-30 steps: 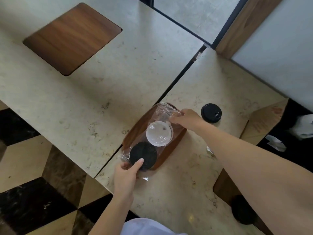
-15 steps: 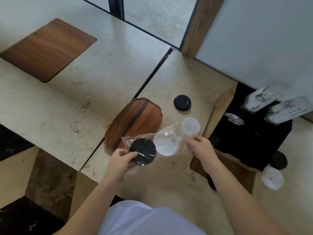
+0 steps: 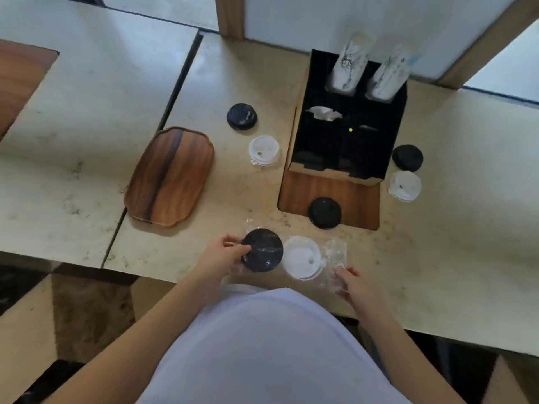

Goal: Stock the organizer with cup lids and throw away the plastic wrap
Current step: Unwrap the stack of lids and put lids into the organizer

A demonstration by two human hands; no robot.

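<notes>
Holding a clear plastic wrap (image 3: 335,255) at the near bench (image 3: 204,91) edge — left hand (image 3: 224,255) pinches its black lid (image 3: 262,254), right hand (image 3: 350,282) pinches the wrap's end beside the white lid (image 3: 302,257) — well short of the black organizer (image 3: 347,118).

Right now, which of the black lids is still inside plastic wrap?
The black lid gripped by the left hand, beside the wrapped white lid. The other black lids lie bare.

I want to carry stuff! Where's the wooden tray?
In the head view, the brown wooden tray lies on the beige counter, left of the black organizer, beyond the left hand.
</notes>
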